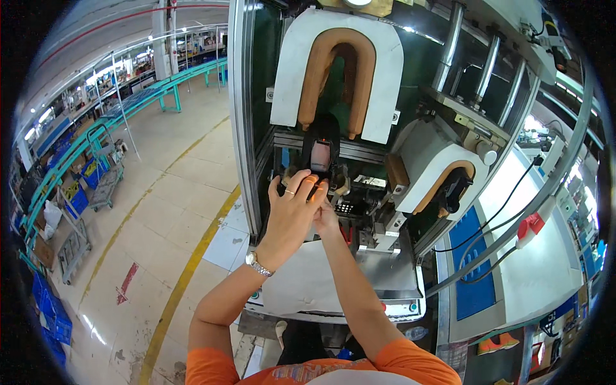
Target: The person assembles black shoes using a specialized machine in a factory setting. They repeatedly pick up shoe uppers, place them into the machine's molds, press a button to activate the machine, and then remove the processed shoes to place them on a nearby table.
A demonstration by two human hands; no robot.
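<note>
A black shoe [321,151] sits upright on a mount inside a tall machine, below a white pad with a brown U-shaped cushion [338,67]. My left hand [294,208], with a ring and a wristwatch, presses against the lower end of the shoe, fingers spread over it. Just to its right, my right hand [328,218] is partly hidden behind the left one and touches the same spot. A second black shoe [454,187] sits in another U-shaped cushion at the right.
A metal shelf [378,269] juts out below the shoe mount. Chrome cylinders [487,64] rise at the upper right. A red-tipped handle [530,228] and black cables hang at the right. Carts and blue crates [77,199] line the tiled floor at left.
</note>
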